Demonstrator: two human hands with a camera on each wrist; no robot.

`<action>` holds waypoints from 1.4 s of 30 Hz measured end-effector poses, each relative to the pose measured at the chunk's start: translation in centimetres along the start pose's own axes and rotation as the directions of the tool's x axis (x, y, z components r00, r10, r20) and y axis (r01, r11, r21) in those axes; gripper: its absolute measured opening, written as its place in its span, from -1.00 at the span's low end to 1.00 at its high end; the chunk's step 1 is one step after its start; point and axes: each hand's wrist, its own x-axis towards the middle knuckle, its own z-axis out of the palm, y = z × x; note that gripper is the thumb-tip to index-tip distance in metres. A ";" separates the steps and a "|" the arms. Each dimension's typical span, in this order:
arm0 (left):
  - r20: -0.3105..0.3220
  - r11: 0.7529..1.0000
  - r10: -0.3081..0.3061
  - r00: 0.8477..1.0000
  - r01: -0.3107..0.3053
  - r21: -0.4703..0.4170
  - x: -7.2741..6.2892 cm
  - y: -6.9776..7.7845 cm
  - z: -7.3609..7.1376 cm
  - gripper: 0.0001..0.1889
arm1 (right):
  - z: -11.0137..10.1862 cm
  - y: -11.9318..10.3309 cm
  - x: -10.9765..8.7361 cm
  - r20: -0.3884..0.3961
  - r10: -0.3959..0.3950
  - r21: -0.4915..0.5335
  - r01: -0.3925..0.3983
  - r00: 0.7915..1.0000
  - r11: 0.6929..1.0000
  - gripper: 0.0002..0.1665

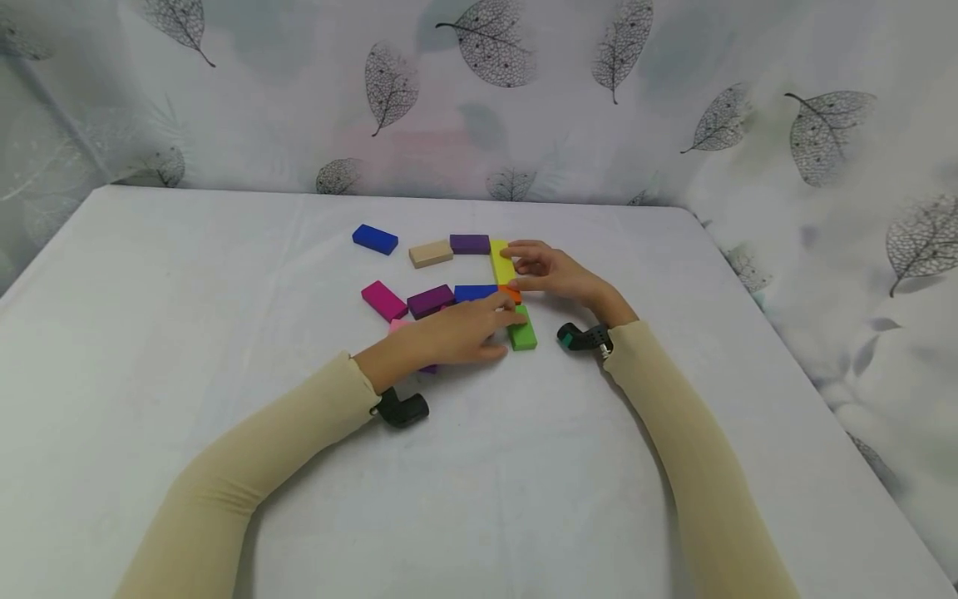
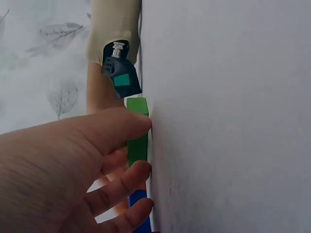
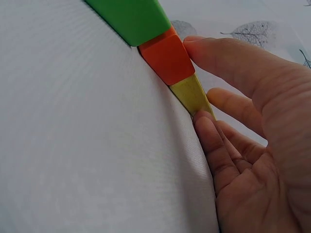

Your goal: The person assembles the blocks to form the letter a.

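Head view: green block (image 1: 522, 329) sits just right of the left hand (image 1: 458, 333), under its fingertips; long axis runs near-far, near end angled a bit right. Left hand is the nearer one to it. Left hand loosely open, fingers slightly bent, one resting on green, thumb apart from it; no grip seen. Right hand (image 1: 550, 273) comes in from the right, half open, index on yellow block (image 1: 502, 264), thumb at the near end by orange block (image 1: 512, 294); no firm hold seen. Yellow also runs near-far; orange lies between yellow and green.

To the left: blue block (image 1: 476, 293) beside orange, then purple block (image 1: 431, 301) and magenta block (image 1: 384, 300). Pink block (image 1: 398, 325) partly behind the left arm. Far side: dark purple block (image 1: 470, 244) against yellow's far end, tan block (image 1: 431, 254), dark blue block (image 1: 375, 239) apart on the left. All lie flat on a white table (image 1: 479, 499), well apart from its edges; leaf-print cloth (image 1: 490, 42) rises behind.

Left wrist view: thumb crosses in front of green, other fingers spread loosely beyond it. Right sleeve (image 2: 114, 22) and its wrist camera (image 2: 122, 80) show past green.

Right wrist view: green, orange, yellow in a row, seemingly touching. Thumb tip meets orange's right side; other fingers curve by yellow, exact contact unclear.
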 end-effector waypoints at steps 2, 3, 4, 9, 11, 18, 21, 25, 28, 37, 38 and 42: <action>-0.027 0.999 0.001 1.000 -0.002 -0.034 0.1 -0.1 0.1 -0.51 | 0.0 0.0 0.0 -0.001 -0.008 0.002 0.008 1.000 1.000 -0.32; -0.039 0.999 0.001 0.999 -0.002 -0.045 0.2 -0.2 0.2 -0.52 | 0.0 0.0 -0.1 0.000 -0.011 0.004 0.011 1.000 1.000 -0.32; -0.050 0.999 0.000 0.999 -0.003 -0.054 0.2 -0.2 0.2 -0.54 | -0.1 0.0 -0.1 0.001 -0.015 0.004 0.015 1.000 1.000 -0.32; -0.080 0.998 -0.014 0.997 0.009 -0.065 0.6 -0.4 0.6 -0.56 | -0.1 0.1 0.0 -0.003 -0.017 0.001 0.017 1.000 1.000 -0.32; -0.091 0.997 -0.019 0.996 0.012 -0.075 0.6 -0.4 0.6 -0.56 | -0.1 0.1 0.1 -0.005 -0.015 0.002 0.015 1.000 1.000 -0.32; -0.121 0.992 -0.053 0.991 0.039 -0.118 0.7 -0.5 0.9 -0.57 | 0.0 0.1 0.1 -0.003 -0.020 0.001 0.020 1.000 1.000 -0.32; -0.111 0.991 -0.067 0.992 0.053 -0.125 0.8 -0.6 0.9 -0.56 | 0.0 0.2 0.1 -0.004 -0.022 0.002 0.022 1.000 1.000 -0.32; -0.091 0.991 -0.074 0.993 0.063 -0.115 0.7 -0.5 0.7 -0.54 | 0.0 0.2 0.1 -0.005 -0.022 -0.004 0.022 1.000 1.000 -0.33; -0.078 0.992 -0.081 0.994 0.072 -0.104 0.5 -0.3 0.4 -0.54 | 0.0 0.1 0.0 -0.006 -0.025 -0.001 0.025 1.000 1.000 -0.34; -0.094 0.993 -0.094 0.991 0.086 -0.085 -0.3 -0.3 -0.3 -0.56 | -0.1 0.2 0.0 -0.002 -0.009 -0.019 0.008 1.000 1.000 -0.31; -0.102 0.994 -0.090 0.991 0.082 -0.076 -0.4 -0.4 -0.4 -0.57 | -0.1 0.2 0.1 0.000 -0.007 -0.020 0.007 1.000 1.000 -0.31; -0.134 0.996 -0.080 0.988 0.075 -0.043 -1.2 -0.4 -0.6 -0.61 | 0.0 0.3 0.3 0.005 0.007 -0.015 -0.007 1.000 1.000 -0.32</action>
